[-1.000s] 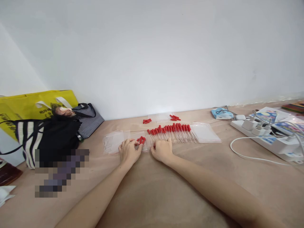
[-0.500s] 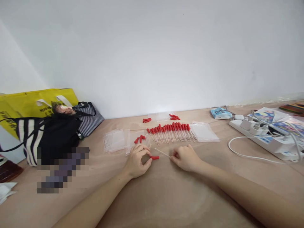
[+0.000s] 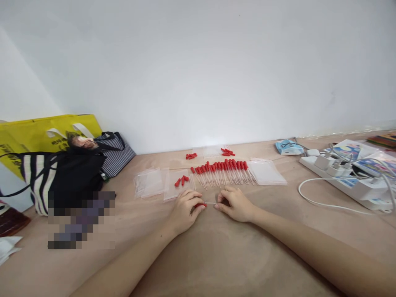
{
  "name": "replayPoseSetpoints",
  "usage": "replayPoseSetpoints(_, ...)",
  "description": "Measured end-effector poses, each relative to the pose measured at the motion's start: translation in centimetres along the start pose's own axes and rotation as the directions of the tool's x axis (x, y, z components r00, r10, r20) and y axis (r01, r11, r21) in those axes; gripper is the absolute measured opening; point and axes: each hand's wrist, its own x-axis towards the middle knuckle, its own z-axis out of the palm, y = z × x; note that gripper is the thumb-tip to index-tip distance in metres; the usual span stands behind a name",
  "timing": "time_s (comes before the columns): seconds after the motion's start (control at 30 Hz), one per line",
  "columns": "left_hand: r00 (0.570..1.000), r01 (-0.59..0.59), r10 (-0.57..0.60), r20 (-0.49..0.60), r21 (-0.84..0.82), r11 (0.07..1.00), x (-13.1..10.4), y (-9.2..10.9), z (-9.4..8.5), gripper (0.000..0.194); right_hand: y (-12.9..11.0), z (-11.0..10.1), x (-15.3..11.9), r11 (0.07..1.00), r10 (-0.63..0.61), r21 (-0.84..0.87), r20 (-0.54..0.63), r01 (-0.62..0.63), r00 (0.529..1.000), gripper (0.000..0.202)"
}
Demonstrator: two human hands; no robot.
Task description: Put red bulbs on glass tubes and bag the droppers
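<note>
My left hand (image 3: 186, 211) is low over the table, thumb and fingers pinching a red rubber bulb (image 3: 203, 205) that is mostly covered. My right hand (image 3: 236, 205) grips a thin, pale dropper tube (image 3: 210, 203) between thumb and fingers. The tube's far end meets the bulb; whether it is inside cannot be made out. Just beyond both hands lies a row of droppers (image 3: 221, 169), red bulbs pointing toward the wall. Several loose red bulbs (image 3: 182, 180) rest on a clear plastic bag to the left of that row.
Clear zip bags (image 3: 150, 182) lie at left and another stack (image 3: 267, 172) at right. Small piles of red bulbs (image 3: 191, 156) sit near the wall. A white power strip (image 3: 346, 183) with cables and a blue mask (image 3: 289, 147) are at right; a black bag (image 3: 68, 177) is at left.
My right hand has moved left and brought the tube's end up against the bulb. My left hand has shifted slightly right, now covering more of the bulb.
</note>
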Motion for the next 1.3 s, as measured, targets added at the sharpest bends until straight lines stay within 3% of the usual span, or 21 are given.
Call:
replayPoseSetpoints(0.2,0.998,0.062,-0.062,-0.001,-0.001,0.998,-0.1,-0.2,0.0,0.011,0.2,0.6,-0.5,0.999,0.036,0.031,-0.067,-0.034,0.997,0.008)
replayPoseSetpoints(0.5,0.999,-0.031,0.028,0.037,0.08,0.996,0.2,-0.6,0.3,0.021,0.4,1.1,-0.6,0.992,-0.022,0.121,-0.152,0.041,0.988,0.006)
replayPoseSetpoints(0.93,0.999,0.035,-0.036,-0.006,-0.093,0.995,0.3,0.1,0.5,0.018,0.2,0.7,-0.6,0.972,-0.167,0.138,-0.151,0.188,0.974,0.011)
replayPoseSetpoints(1.3,0.993,-0.108,0.105,-0.047,-0.045,0.993,0.2,0.7,0.3,0.016,0.5,-0.1,-0.6,0.942,-0.335,-0.063,-0.133,0.329,0.933,0.017)
